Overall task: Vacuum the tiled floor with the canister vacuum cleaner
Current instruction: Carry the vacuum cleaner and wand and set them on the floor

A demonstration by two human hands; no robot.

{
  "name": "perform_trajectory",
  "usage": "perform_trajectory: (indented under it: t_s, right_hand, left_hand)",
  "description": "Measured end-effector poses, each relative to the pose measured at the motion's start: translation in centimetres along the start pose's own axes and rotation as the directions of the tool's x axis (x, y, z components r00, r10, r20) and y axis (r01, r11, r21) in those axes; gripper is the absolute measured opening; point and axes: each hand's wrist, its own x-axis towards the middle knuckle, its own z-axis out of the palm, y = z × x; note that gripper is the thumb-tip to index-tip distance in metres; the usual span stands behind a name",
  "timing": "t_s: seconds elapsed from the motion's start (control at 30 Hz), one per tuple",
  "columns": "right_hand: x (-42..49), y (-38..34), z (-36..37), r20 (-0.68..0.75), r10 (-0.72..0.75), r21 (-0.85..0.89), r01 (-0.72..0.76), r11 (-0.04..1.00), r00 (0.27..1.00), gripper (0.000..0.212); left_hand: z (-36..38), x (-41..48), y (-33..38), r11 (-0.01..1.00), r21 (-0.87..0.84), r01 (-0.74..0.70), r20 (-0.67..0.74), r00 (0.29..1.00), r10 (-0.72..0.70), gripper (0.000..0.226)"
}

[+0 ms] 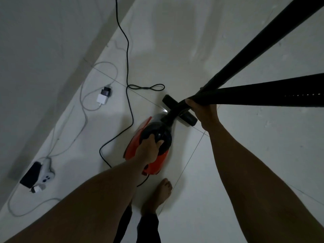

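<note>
My bare foot (161, 192) stands on the tiled floor (245, 163). Just ahead, my left hand (149, 149) curls round the black handle of the canister vacuum cleaner (134, 142), a rounded shell of glossy red plastic. My right hand (205, 114) grips the strap (263, 95), a flat woven black band, where its two runs meet beside the neck. The T-shaped floor head (189, 120) sits on a grout line mid-floor.

I judge the job barely begun or mid-pass (the pale, shiny tiles show no dirt either way), with most of the floor left. The power cord (128, 50) snakes away, and along the floor's left edge by the wall lie a white charger (102, 99) and a power strip (47, 174).
</note>
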Motion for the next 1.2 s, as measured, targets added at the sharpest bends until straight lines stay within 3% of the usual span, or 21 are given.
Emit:
perform_trajectory:
  t_s: [0.13,0.37,0.5,0.57,0.63,0.7,0.8,1.0,1.2]
  right_hand:
    - [0.7,2.0,-0.1,-0.009,0.017,0.02,-0.017,1.0,1.0,0.057]
    - [1.0,4.2,0.9,0.006,-0.013,-0.034,0.013,0.999,1.0,0.059]
    - [1.3,4.5,1.2,0.018,-0.029,-0.059,0.03,0.998,0.999,0.065]
    - [1.3,4.7,1.3,0.022,-0.032,-0.051,0.033,0.998,0.999,0.065]
    - [1.2,4.9,1.3,0.018,-0.03,-0.043,0.03,0.999,0.999,0.06]
    - [1.2,5.3,1.5,0.02,-0.02,-0.043,0.021,0.999,1.0,0.049]
    - [1.2,5.9,1.7,0.0,-0.04,-0.056,0.04,0.998,0.999,0.042]
    - [1.1,6.5,1.7,-0.021,-0.075,-0.054,0.074,0.996,0.997,0.045]
    - [1.1,7.4,1.9,-0.048,-0.104,-0.055,0.101,0.993,0.993,0.049]
  left_hand:
    - [1.7,1.0,-0.9,1.0,-0.019,0.003,0.003,1.0,-0.003,0.033]
    - [3.3,2.5,-3.5,1.0,0.019,0.003,0.013,1.0,-0.003,0.035]
    - [2.9,2.2,-5.9,0.974,0.103,-0.203,0.028,0.979,0.201,0.059]
    - [2.2,1.8,-7.7,0.846,0.4,-0.351,-0.005,0.923,0.385,0.091]
    - [1.0,2.0,-8.8,0.669,0.601,-0.438,0.071,0.863,0.501,0.123]
    - [0.4,2.8,-9.5,0.562,0.677,-0.475,0.143,0.834,0.533,0.139]
    - [1.3,3.4,-10.4,0.535,0.707,-0.462,0.18,0.85,0.496,0.151]
    - [3.8,3.5,-11.6,0.572,0.711,-0.409,0.086,0.858,0.506,0.152]
    - [3.8,4.3,-12.8,0.493,0.742,-0.455,0.146,0.827,0.543,0.125]
